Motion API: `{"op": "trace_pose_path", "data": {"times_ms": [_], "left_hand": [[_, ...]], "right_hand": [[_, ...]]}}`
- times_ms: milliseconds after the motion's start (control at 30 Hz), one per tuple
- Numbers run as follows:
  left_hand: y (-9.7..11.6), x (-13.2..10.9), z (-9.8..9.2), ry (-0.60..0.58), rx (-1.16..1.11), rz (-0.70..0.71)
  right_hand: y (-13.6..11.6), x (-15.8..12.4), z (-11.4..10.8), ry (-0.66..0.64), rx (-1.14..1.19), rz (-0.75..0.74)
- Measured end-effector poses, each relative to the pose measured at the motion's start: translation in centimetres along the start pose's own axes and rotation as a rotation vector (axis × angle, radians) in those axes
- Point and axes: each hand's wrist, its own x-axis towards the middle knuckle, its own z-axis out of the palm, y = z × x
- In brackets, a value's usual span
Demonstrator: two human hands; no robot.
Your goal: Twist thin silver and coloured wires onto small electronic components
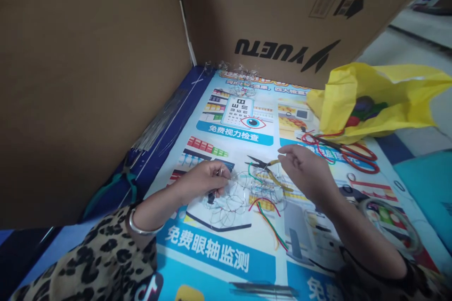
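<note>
One wire flower (226,208) pinched by left hand (208,179); right hand (306,169) grip: can't tell. Nearby wire bundle (269,189) could snag, bending it.

Silvery wire loops (226,210), blue-and-white printed sheet (259,262).
The cords (270,225) are red, green and orange; the central pliers (276,181) have yellow handles, the scissors (360,168) red; the bag (341,99) is yellow, the cardboard (88,80) brown with black lettering (270,50), the sleeve (102,254) tan with black leopard spots.

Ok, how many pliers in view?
2: yellow-handled pliers near the right hand, teal-handled pliers beside the left cardboard panel. More could be hidden.
</note>
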Motion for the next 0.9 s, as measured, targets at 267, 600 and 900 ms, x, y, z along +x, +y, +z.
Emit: {"op": "trace_pose_path", "data": {"times_ms": [267,600,900], "left_hand": [[0.0,0.1,0.4,-0.006,-0.004,0.060],[-0.4,0.2,0.4,0.036,-0.007,0.123],[-0.4,0.4,0.5,0.042,-0.011,0.143]], "right_hand": [[-3.3,-0.4,-0.3,-0.109,0.103,-0.431],[-2.9,1.0,0.6,-0.324,0.082,-0.476],[-3.0,1.1,0.6,-0.356,0.078,-0.489]]}}
